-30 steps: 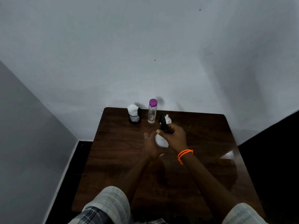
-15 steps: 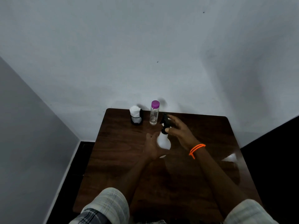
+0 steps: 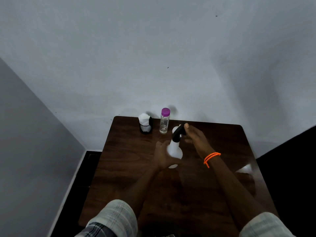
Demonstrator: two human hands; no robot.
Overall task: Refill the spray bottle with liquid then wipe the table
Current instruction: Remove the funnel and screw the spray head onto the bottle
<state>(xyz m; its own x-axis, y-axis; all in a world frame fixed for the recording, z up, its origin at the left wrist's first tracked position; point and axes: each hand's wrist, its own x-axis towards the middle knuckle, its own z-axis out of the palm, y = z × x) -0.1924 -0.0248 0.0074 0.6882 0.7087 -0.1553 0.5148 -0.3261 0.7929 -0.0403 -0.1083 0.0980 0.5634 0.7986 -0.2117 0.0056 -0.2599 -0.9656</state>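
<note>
**Unscrewing the spray head — still at the refill stage**

We are holding the spray bottle (image 3: 174, 150) upright on the table (image 3: 222, 194), roughly mid-table and just in front of the clear bottle (image 3: 164, 123) with the purple cap. Our left hand (image 3: 162, 155) is wrapping the white body from the left, fingers curling around it. Our right hand (image 3: 195, 140) is sitting on the black spray head (image 3: 178, 132), thumb and fingertips pinching it; the remaining fingers are blurred, so we cannot tell how they are lying.

We are judging that the head is coming off so liquid can go in; nothing poured yet, as far as we can tell.

Doing it well:
- We are keeping the left grip low and firm so the body is not spinning with the head.
- We are turning at the collar, not the trigger or nozzle.
- We are keeping the bottle vertical while lifting the head straight up, since a dip tube is probably hanging inside.

The mesh holder (image 3: 145, 129) with white tissue, left of the clear bottle, is waiting for the wipe.
</note>
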